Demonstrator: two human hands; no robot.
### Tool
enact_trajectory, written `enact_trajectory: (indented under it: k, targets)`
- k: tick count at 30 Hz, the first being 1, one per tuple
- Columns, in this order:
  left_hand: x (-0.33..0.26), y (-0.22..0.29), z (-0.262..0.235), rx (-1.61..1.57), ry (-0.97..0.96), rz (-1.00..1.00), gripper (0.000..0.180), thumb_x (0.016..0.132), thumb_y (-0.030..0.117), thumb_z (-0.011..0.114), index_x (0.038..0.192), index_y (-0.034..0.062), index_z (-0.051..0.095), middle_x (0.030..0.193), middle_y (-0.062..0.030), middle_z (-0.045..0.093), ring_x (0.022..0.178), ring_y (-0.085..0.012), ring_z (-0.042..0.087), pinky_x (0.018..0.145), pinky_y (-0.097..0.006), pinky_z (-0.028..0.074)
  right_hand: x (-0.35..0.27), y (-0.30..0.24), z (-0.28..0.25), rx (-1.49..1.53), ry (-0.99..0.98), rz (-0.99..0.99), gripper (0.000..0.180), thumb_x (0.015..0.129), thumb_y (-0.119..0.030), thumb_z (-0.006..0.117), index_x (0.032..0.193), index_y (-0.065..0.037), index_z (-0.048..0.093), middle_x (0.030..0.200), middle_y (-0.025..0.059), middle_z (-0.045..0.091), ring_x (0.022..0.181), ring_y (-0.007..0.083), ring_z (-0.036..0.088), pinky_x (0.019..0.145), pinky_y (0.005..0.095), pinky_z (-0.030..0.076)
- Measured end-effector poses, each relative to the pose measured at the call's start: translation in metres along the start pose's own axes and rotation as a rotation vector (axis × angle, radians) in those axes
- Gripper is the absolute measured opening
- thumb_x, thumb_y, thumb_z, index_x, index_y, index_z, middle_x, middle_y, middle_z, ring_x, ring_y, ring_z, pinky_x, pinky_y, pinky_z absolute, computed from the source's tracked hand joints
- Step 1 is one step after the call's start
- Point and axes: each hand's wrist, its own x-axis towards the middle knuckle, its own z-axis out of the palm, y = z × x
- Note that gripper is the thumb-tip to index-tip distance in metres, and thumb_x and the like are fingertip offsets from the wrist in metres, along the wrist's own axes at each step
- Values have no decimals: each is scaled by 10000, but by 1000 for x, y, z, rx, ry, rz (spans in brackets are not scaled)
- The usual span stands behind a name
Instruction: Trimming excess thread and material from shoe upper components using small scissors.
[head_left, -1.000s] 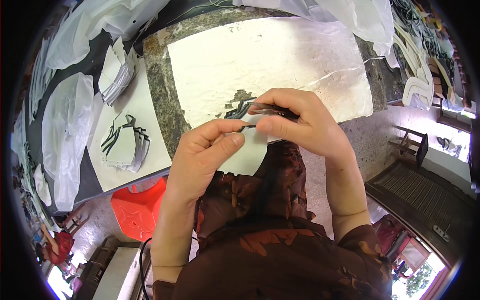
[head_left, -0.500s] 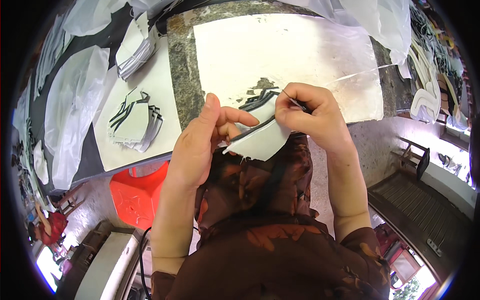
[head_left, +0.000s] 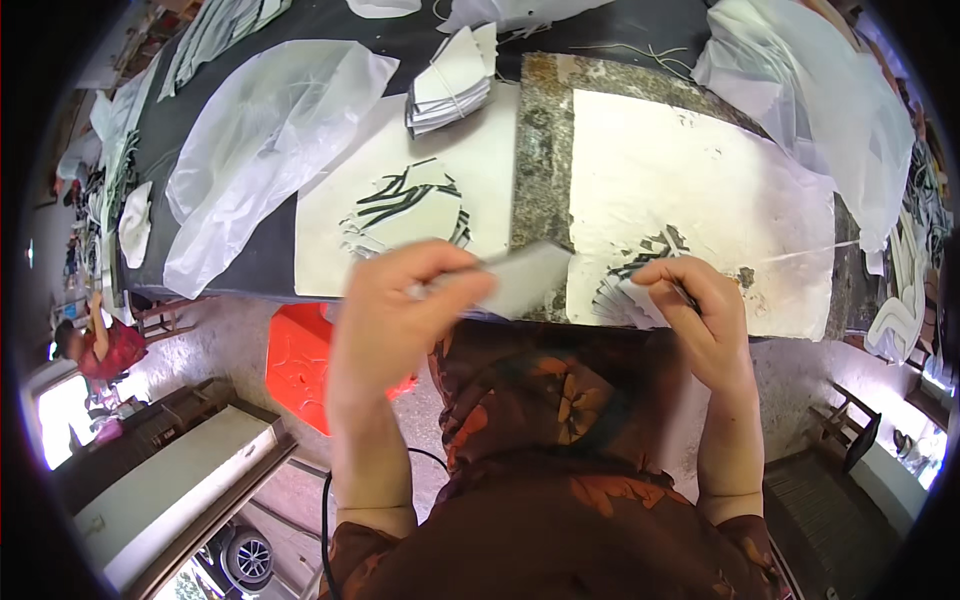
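Since the earlier frame the hands have drawn apart: the left hand [head_left: 400, 300] now carries a pale paper piece [head_left: 525, 275] leftward, its grip pinched on the piece's near end, long axis running left to right toward the white sheet [head_left: 700, 180]. The right hand [head_left: 690, 300] stays over the fanned stack of cut pieces [head_left: 625, 290] at the bench [head_left: 545, 150] edge, fingers closed on a thin dark tool (kind unclear). The stacked pile [head_left: 405, 205] lies just beyond the left hand.
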Motion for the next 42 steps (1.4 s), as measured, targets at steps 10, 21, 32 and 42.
enact_trajectory:
  k: [10,21,32,42]
  targets:
    - [3,-5,-20,211,319,207,463,886,110,812,1329,41,698,1121,-18,633,921,-79,558,814,-223,454,5,-20,12,-11,-307,-233,283,777,-5,702,1044,-94,737,808,68,689,746,278,686,658,374,519]
    - [0,-10,82,-290,-324,-63,100,955,99,785,956,6,748,835,28,664,733,-30,570,635,-200,435,-28,-6,-3,-51,-356,-190,338,796,-25,785,1117,-99,709,841,51,687,774,256,698,681,373,540]
    - [5,-42,138,282,-50,717,226,845,66,816,1066,106,781,861,-18,669,774,-240,622,700,-372,482,-24,13,-38,329,36,459,136,941,-105,755,1001,-1,691,835,15,664,804,56,594,730,264,503]
    - [17,-68,145,448,112,901,370,717,50,789,1074,148,811,832,31,572,760,-190,559,675,-347,424,15,24,-7,-160,-119,145,138,886,-119,753,950,-20,682,791,108,644,719,225,628,662,335,494]
